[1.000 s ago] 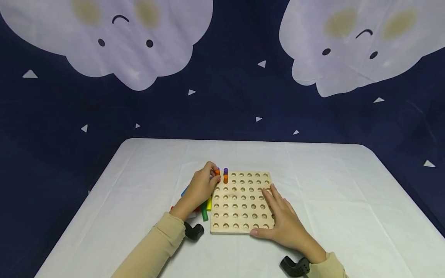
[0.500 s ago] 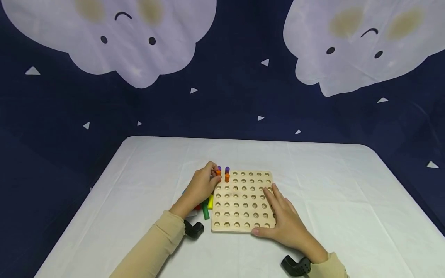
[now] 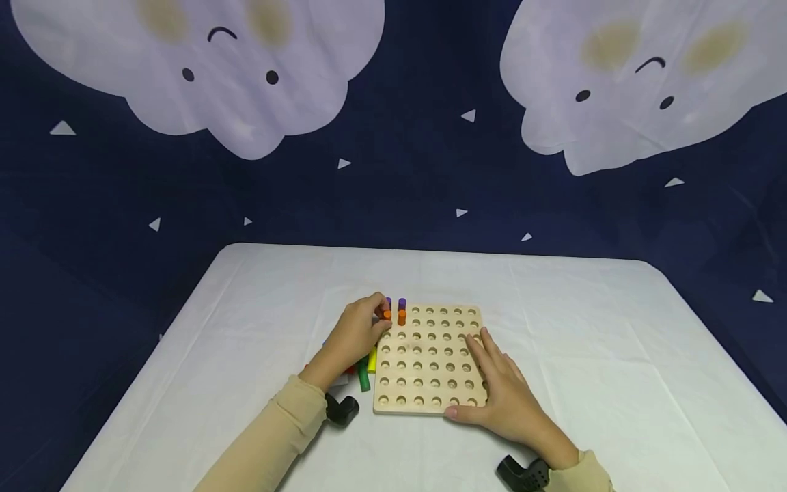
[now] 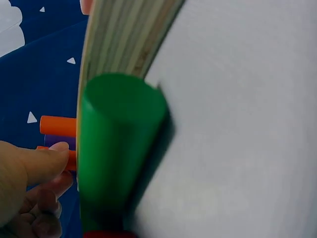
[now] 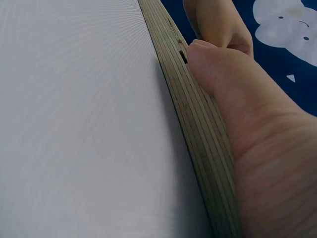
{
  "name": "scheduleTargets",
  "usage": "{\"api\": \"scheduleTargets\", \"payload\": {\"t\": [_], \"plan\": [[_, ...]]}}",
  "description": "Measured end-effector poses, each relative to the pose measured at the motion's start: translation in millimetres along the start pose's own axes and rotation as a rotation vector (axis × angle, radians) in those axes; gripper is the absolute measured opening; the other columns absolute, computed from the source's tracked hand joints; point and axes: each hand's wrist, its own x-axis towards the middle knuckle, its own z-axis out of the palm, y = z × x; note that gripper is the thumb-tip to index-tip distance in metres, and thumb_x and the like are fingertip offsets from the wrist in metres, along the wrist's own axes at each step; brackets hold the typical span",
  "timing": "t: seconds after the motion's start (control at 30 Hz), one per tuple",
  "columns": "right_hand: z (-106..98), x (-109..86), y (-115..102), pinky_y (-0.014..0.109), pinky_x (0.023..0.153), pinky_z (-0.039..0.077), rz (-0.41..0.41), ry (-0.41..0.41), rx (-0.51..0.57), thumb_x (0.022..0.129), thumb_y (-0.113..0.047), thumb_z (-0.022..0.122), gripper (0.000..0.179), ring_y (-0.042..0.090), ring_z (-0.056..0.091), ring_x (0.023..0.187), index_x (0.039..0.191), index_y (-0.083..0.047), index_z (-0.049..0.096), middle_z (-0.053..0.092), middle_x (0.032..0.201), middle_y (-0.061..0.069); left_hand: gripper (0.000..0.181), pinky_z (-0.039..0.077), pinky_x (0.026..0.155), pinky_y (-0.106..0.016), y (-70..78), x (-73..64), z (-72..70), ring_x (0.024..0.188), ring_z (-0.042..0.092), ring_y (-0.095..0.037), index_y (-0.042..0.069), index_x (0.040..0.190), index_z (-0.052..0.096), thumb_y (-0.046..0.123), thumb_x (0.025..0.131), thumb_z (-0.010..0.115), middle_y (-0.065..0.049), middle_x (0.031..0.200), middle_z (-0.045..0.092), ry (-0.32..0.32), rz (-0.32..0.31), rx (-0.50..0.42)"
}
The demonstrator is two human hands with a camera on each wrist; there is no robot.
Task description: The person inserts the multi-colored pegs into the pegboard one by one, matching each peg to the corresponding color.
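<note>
A pale wooden pegboard (image 3: 408, 413) with rows of round holes lies on the white table. At its far left corner my left hand (image 3: 353, 335) pinches an orange peg (image 3: 387, 316) between thumb and fingers, upright in the second row from the back. Another orange peg (image 3: 402, 318) stands just right of it. Behind these are a purple peg (image 3: 402, 303) and a second purple one partly hidden by my fingers. My right hand (image 3: 507, 396) rests on the board's near right corner, fingers extended over the top and thumb (image 5: 205, 62) against the front edge.
Loose pegs lie left of the board, partly under my left forearm: a green peg (image 3: 363, 376), a yellow peg (image 3: 371, 359), and red, white and blue ones mostly hidden. The table (image 3: 584, 328) ends at a dark blue backdrop (image 3: 418, 184) with clouds.
My left hand has lowered slightly with the orange peg, which now sits level with the orange one beside it. My right hand stays at the board's corner.
</note>
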Motion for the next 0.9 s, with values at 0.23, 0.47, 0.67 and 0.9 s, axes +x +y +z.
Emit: {"api": "scheduleTargets", "payload": {"t": [0.23, 0.47, 0.67, 0.9], "plan": [[1, -0.3, 1, 0.068, 0.114, 0.016, 0.005, -0.004, -0.005, 0.063, -0.074, 0.078, 0.124, 0.049, 0.019, 0.147, 0.159, -0.019, 0.022, 0.009, 0.166, 0.017, 0.033, 0.047, 0.071, -0.031, -2.4, -7.5, -18.0, 0.076, 0.055, -0.016, 0.011, 0.123, 0.059, 0.017, 0.092, 0.071, -0.005, 0.1, 0.065, 0.037, -0.04, -0.052], [1, 1.1, 1, 0.068, 0.114, 0.015, 0.008, -0.01, -0.003, 0.064, -0.074, 0.077, 0.123, 0.051, 0.019, 0.147, 0.159, -0.02, 0.021, 0.008, 0.166, 0.017, 0.03, 0.045, 0.065, -0.029, -17.6, -11.4, -48.8, 0.077, 0.054, -0.017, 0.01, 0.128, 0.057, 0.015, 0.099, 0.06, -0.007, 0.104, 0.066, 0.127, -0.127, -0.033], [1, 1.2, 1, 0.068, 0.114, 0.015, 0.012, -0.011, -0.002, 0.063, -0.074, 0.077, 0.123, 0.051, 0.019, 0.147, 0.159, -0.02, 0.021, 0.008, 0.167, 0.016, 0.032, 0.045, 0.065, -0.029, -37.1, -18.5, -58.8, 0.078, 0.054, -0.02, 0.005, 0.129, 0.058, 0.015, 0.098, 0.058, -0.011, 0.101, 0.063, 0.061, -0.238, 0.03], [3, 2.4, 3, 0.066, 0.116, 0.013, 0.002, -0.014, 0.002, 0.064, -0.073, 0.078, 0.123, 0.048, 0.018, 0.148, 0.159, -0.019, 0.021, 0.007, 0.167, 0.016, 0.037, 0.043, 0.059, -0.028, -47.5, -32.0, -57.9, 0.072, 0.052, -0.02, 0.005, 0.129, 0.058, 0.02, 0.096, 0.064, -0.008, 0.088, 0.058, -0.122, -0.297, 0.062]]}}
